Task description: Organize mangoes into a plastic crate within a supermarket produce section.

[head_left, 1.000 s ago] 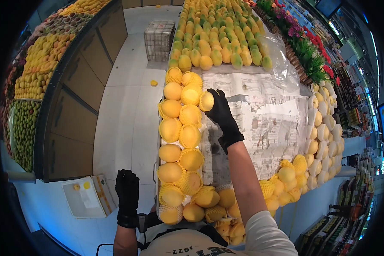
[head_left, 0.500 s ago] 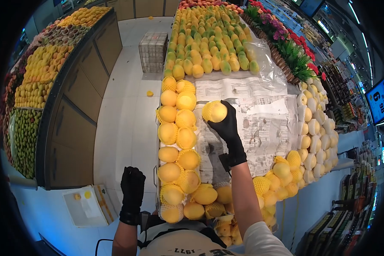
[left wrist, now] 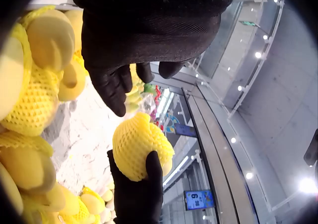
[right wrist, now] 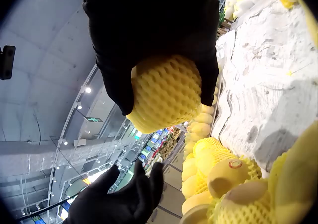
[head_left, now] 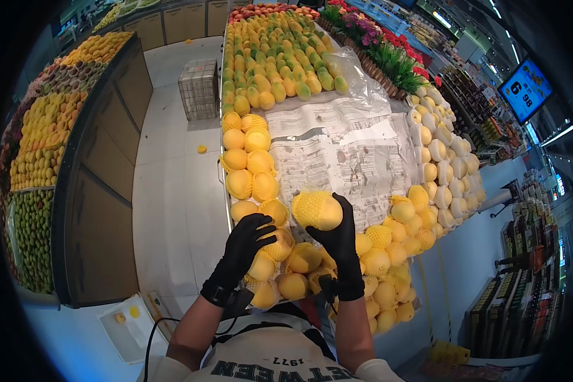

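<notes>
In the head view my black-gloved right hand [head_left: 339, 237] holds a large yellow mango [head_left: 321, 211] in a yellow foam net. Its thumb and fingers wrap the mango's sides, clearly shown in the right wrist view, where the netted mango [right wrist: 166, 92] hangs beneath the palm. My gloved left hand [head_left: 240, 249] is over the near-left mangoes, its fingers relaxed and spread, with nothing in them. In the left wrist view the left hand's fingertips [left wrist: 117, 108] are just short of the held mango [left wrist: 136, 149]. More netted mangoes [head_left: 238, 184] line the stand's left side.
Newspaper [head_left: 337, 153] covers the middle of the stand. Green-yellow mangoes [head_left: 267, 57] fill its far end, beside plastic film [head_left: 363, 83] and flowers [head_left: 395, 54]. Pale fruit in white nets [head_left: 445, 172] sits at right. A wire-sided crate [head_left: 197, 89] and a white box [head_left: 124, 328] stand on the floor.
My right hand has brought the mango from the left row across the newspaper and back toward my body. The left hand has risen from beside the stand to over the near mangoes, its fingers spreading.
</notes>
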`<action>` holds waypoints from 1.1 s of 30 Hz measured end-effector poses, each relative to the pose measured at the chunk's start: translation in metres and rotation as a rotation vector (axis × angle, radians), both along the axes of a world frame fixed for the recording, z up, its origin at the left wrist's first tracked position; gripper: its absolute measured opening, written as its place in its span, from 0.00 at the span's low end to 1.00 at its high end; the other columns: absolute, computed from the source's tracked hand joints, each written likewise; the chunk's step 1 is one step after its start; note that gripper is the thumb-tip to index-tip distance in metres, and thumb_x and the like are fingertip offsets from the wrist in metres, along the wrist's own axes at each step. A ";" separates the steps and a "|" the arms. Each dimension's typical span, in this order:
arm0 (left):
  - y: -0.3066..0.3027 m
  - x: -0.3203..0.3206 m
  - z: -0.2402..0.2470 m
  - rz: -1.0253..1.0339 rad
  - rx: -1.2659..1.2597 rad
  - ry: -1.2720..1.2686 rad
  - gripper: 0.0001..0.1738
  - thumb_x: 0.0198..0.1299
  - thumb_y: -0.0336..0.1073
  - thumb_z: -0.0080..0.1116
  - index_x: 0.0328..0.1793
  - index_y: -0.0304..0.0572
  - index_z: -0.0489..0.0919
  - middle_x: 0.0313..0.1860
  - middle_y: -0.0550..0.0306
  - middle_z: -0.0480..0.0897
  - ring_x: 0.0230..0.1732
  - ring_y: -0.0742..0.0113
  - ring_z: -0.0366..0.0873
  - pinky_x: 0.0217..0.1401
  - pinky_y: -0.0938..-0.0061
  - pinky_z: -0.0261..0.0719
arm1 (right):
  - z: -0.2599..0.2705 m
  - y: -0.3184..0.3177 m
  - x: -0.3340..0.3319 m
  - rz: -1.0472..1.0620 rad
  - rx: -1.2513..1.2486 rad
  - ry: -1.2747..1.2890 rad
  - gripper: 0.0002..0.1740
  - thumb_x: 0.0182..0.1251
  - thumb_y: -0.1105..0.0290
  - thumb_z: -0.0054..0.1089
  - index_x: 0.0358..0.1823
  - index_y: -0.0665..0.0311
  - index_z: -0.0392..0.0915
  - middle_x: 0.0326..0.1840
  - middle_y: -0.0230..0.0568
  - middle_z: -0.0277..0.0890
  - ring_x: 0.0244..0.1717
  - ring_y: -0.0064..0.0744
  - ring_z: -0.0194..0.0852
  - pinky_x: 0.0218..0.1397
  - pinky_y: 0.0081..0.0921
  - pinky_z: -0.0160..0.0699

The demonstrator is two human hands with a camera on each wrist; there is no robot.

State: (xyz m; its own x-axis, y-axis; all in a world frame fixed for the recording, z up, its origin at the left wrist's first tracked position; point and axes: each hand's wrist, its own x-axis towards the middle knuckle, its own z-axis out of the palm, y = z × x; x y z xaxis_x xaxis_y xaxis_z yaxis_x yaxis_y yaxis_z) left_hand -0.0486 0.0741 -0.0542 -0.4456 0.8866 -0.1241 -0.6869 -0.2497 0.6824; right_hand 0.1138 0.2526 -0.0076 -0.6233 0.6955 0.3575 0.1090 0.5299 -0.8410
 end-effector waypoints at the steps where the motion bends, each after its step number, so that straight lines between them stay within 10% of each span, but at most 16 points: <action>1: 0.004 0.005 0.006 -0.062 0.008 0.035 0.21 0.75 0.41 0.43 0.67 0.39 0.67 0.64 0.44 0.73 0.63 0.47 0.75 0.64 0.57 0.77 | 0.003 -0.012 0.004 -0.031 0.030 -0.010 0.50 0.43 0.73 0.82 0.68 0.67 0.59 0.62 0.48 0.66 0.63 0.39 0.69 0.66 0.36 0.71; 14: 0.001 0.034 0.034 -0.454 0.096 -0.253 0.30 0.72 0.45 0.52 0.73 0.35 0.64 0.64 0.47 0.75 0.64 0.58 0.75 0.67 0.61 0.75 | -0.007 -0.072 0.039 0.002 -0.156 -0.005 0.55 0.49 0.76 0.75 0.76 0.64 0.48 0.73 0.49 0.56 0.72 0.41 0.57 0.73 0.38 0.63; 16: -0.004 0.035 0.022 -0.320 0.092 0.567 0.30 0.67 0.38 0.60 0.71 0.34 0.64 0.62 0.48 0.77 0.62 0.61 0.76 0.65 0.65 0.77 | 0.005 -0.084 0.037 -0.006 -0.237 0.039 0.50 0.53 0.79 0.67 0.77 0.63 0.48 0.75 0.48 0.53 0.75 0.41 0.52 0.75 0.38 0.60; 23: 0.008 0.020 -0.034 -0.087 0.264 1.510 0.33 0.60 0.28 0.66 0.69 0.32 0.65 0.59 0.48 0.77 0.58 0.63 0.78 0.61 0.70 0.79 | 0.005 -0.094 0.040 -0.067 -0.325 0.049 0.38 0.65 0.76 0.59 0.75 0.62 0.54 0.70 0.46 0.62 0.66 0.37 0.66 0.63 0.30 0.73; 27: -0.009 0.033 0.015 -0.082 0.209 1.222 0.26 0.67 0.31 0.59 0.68 0.33 0.66 0.60 0.47 0.76 0.60 0.58 0.77 0.61 0.67 0.80 | 0.022 -0.111 0.042 -0.135 -0.459 -0.042 0.35 0.69 0.71 0.57 0.75 0.63 0.55 0.67 0.47 0.65 0.63 0.34 0.68 0.62 0.29 0.74; 29: -0.014 0.035 0.011 0.039 0.135 1.567 0.23 0.71 0.35 0.53 0.68 0.34 0.67 0.60 0.47 0.76 0.61 0.56 0.76 0.63 0.64 0.80 | 0.005 -0.109 0.046 -0.147 -0.381 -0.017 0.34 0.70 0.69 0.57 0.74 0.64 0.55 0.66 0.48 0.66 0.62 0.33 0.69 0.61 0.28 0.75; 33: -0.019 0.047 0.005 -0.156 0.100 0.712 0.22 0.76 0.41 0.43 0.67 0.33 0.67 0.62 0.47 0.75 0.63 0.54 0.75 0.66 0.61 0.78 | -0.012 -0.112 0.049 -0.156 -0.294 0.048 0.35 0.70 0.65 0.60 0.73 0.67 0.56 0.63 0.48 0.67 0.61 0.34 0.69 0.61 0.29 0.74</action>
